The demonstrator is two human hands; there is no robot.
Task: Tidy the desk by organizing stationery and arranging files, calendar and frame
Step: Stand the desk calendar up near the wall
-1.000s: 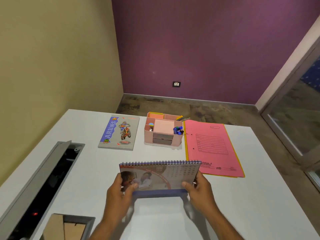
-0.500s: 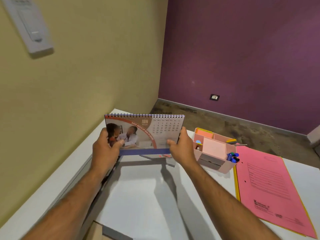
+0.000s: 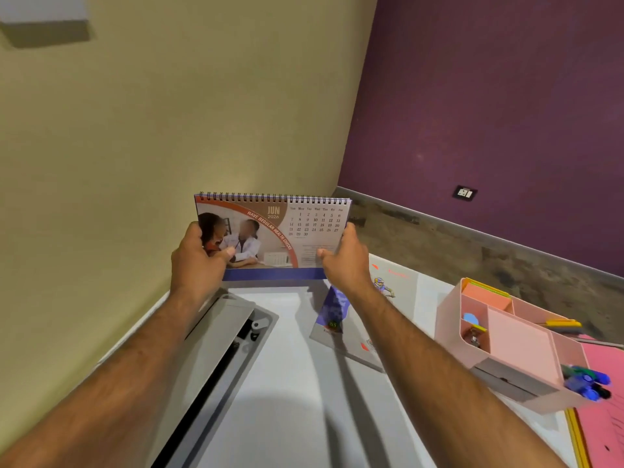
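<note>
Calendar (image 3: pixel 273 233) upright between both hands, over the counter's (image 3: pixel 297 383) far left part.
Left hand (image 3: pixel 196 261) and right hand (image 3: pixel 344 261) grasp its side edges; organizer (image 3: pixel 513 346) sits right of them.

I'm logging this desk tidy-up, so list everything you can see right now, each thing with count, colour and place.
desk calendar: one, spiral-bound, June page, held upright above the desk's far left part
desk: one, white
cable tray: one, grey, lid open, left side of desk
notebook: one, grey with purple strip, flat behind the right forearm
organiser: one, pink, right of notebook, holding blue-capped markers
file folder: one, pink, right edge
wall socket: one, purple wall
left hand: grips calendar's left edge
right hand: grips calendar's right edge
</note>
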